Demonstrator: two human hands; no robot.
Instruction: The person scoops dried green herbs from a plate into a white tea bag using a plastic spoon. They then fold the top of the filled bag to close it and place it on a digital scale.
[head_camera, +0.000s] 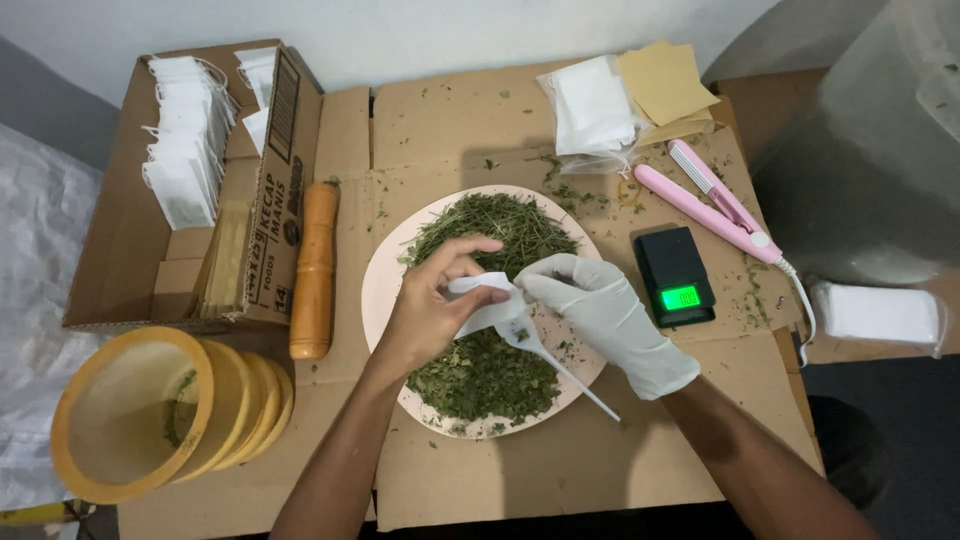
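Spoon handle toward lower right

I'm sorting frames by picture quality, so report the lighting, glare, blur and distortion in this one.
Head view: soft, even light with only faint shadows under the left hand and gloved right hand; the scale's green display glows brightly enough to wash out; the centre, with plate and dried leaves, is sharp; wide-angle bending shows at the edges, around the yellow sieves.
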